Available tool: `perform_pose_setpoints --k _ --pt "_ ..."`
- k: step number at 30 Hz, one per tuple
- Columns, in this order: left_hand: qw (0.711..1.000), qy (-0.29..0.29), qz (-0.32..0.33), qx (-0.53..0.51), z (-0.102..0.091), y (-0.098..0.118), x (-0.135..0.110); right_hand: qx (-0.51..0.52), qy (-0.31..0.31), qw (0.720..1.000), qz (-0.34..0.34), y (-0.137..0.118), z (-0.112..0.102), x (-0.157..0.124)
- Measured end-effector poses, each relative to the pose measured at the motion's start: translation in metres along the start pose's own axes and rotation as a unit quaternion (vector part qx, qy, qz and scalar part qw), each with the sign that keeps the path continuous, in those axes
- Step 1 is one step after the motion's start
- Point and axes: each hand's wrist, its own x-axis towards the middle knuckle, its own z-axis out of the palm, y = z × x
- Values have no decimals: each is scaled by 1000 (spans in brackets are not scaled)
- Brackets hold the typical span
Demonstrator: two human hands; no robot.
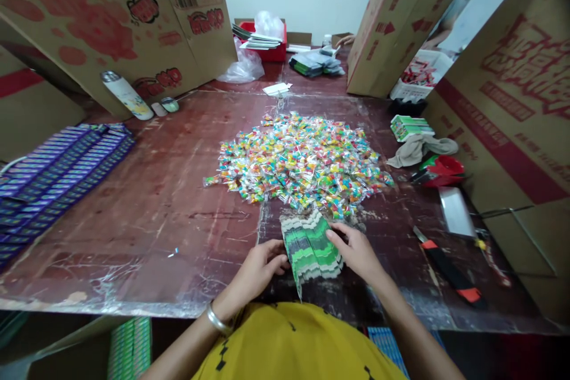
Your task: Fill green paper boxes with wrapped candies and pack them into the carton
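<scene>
A stack of flattened green-and-white cartons stands near the table's front edge, its edges fanned in a wavy pattern. My left hand grips the stack along its left side, thumb and fingers bent against it. On the right side my right hand has its thumb on the cartons, with the other fingers curled at the far corner. Just beyond the stack spreads a large heap of small clear-wrapped, multicoloured candies.
Purple flat cartons are piled at left, near a thermos. To the right lie a utility knife, a cloth and a green packet stack. Tall cardboard boxes flank the table; a red bin stands behind. Another person's hand shows at the back.
</scene>
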Motion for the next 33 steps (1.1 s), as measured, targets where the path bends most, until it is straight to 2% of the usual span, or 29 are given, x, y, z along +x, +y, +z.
perform_pose_setpoints --k 4,6,9,12,14,17,20,22,25,30,33 --pt "982 112 79 132 -5 -17 11 -9 1 1000 -15 2 -2 -1" --pt "959 131 133 213 -10 -16 17 -22 5 999 -25 1 -1 -3" --pt "921 75 230 307 -18 -6 28 -38 16 998 -36 0 -2 -2" --pt "901 14 288 325 -21 6 38 -12 -3 1000 -26 4 -9 6" --pt "900 10 292 322 -16 10 39 11 -29 999 -23 6 -16 14" --pt "898 45 280 337 -5 8 33 24 -69 997 -38 5 -25 26" --pt "876 76 303 367 8 3 20 29 -117 990 -71 -7 -27 35" --pt "858 66 310 405 14 2 12 29 -150 982 -109 -19 -22 38" --pt "835 27 286 469 19 8 5 15 -182 969 -166 -33 -10 38" --pt "827 -35 261 498 20 22 9 -14 -179 967 -180 -38 3 34" --pt "833 -42 244 495 21 23 12 -47 -121 972 -198 -40 -8 25"
